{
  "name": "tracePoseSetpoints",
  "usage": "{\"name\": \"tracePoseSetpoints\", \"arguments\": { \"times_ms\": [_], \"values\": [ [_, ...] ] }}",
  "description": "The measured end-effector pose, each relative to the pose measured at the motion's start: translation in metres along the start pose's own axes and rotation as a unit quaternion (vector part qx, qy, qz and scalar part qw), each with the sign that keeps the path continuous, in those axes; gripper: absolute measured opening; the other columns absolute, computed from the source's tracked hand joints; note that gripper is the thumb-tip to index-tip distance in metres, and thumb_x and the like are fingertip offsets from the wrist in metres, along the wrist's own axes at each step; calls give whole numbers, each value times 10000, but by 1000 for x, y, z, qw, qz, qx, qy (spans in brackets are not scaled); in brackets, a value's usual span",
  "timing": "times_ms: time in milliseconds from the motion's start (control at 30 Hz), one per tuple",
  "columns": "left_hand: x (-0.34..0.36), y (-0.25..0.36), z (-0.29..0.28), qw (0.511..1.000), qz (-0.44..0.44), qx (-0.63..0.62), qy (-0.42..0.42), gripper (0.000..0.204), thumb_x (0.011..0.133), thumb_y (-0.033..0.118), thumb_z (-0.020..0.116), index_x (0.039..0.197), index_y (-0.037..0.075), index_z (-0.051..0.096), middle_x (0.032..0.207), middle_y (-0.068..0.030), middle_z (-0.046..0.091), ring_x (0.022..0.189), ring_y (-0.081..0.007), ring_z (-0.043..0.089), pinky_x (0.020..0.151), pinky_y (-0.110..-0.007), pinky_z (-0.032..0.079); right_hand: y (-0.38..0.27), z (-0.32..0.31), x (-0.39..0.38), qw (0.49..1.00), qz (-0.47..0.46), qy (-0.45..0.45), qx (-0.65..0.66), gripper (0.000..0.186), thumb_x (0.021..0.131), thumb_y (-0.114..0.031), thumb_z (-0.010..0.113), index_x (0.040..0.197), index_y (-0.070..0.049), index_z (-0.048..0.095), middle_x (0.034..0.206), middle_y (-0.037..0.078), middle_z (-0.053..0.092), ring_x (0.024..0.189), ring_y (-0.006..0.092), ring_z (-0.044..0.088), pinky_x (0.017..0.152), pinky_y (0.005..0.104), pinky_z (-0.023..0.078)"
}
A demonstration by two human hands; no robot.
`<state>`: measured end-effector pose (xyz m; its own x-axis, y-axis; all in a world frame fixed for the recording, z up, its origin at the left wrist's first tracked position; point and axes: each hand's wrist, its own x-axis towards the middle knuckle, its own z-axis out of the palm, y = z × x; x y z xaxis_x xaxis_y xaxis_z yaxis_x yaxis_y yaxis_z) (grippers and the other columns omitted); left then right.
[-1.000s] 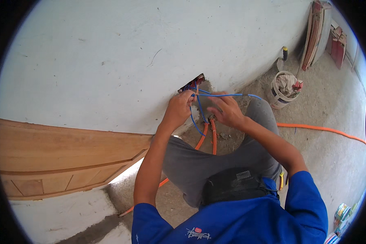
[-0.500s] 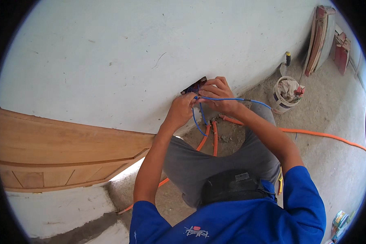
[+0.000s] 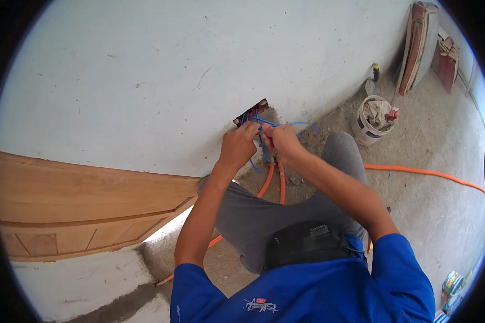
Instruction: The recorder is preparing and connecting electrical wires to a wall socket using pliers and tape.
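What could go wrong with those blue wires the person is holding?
The blue wires cross close together, so they might tangle. The left hand and right hand are bare, so a shock might be possible if the wires are live; the picture can't show that. Both are near the rough hole in the wall, so they might get scraped.

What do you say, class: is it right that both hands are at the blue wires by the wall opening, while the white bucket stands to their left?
"Left" is wrong: the left hand and right hand are at the blue wires by the wall opening, while the white bucket stands to their right, as the head view shows.
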<state>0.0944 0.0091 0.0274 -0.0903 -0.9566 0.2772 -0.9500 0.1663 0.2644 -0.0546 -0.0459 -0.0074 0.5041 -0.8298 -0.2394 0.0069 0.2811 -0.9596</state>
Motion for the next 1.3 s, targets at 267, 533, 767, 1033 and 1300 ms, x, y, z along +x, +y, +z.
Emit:
{"name": "tracePoseSetpoints", "arguments": {
  "times_ms": [267,533,767,1033,1300],
  "values": [
    [6,6,-16,995,-59,-74,-32,157,795,-35,576,928,48,578,870,-128,666,841,-355,648,711,-456,503,-36,-49,-42,804,-408,88,-424,159,844,-143,703,979,-61,675,799,30,633,729,200,604,696,352,497],
    [7,3,-18,992,-73,-85,-54,150,803,-31,572,942,25,578,886,-157,687,861,-369,654,732,-478,495,-44,-51,14,610,-634,27,-474,367,708,-126,780,1047,-68,650,1069,56,625,936,228,585,881,448,441],
    [8,2,-19,991,-72,-99,-56,161,801,-44,547,951,6,581,881,-187,688,872,-392,650,743,-488,492,-35,-47,24,584,-661,24,-471,356,732,-177,782,1026,-43,632,1010,58,628,867,216,598,860,435,432],
    [5,1,-17,990,-50,-131,-21,108,754,-39,572,849,14,565,807,-185,643,815,-395,625,702,-483,473,-31,-27,14,647,-602,48,-466,188,777,-104,709,939,-45,634,877,53,603,775,228,568,763,425,414],
    [-4,-2,-13,996,14,-86,-8,192,789,-65,565,957,25,579,900,-166,651,834,-388,628,703,-473,487,-28,-21,8,989,-28,-45,-135,211,919,-172,606,765,-28,618,627,-11,530,494,140,433,495,329,342]
  ]
}}
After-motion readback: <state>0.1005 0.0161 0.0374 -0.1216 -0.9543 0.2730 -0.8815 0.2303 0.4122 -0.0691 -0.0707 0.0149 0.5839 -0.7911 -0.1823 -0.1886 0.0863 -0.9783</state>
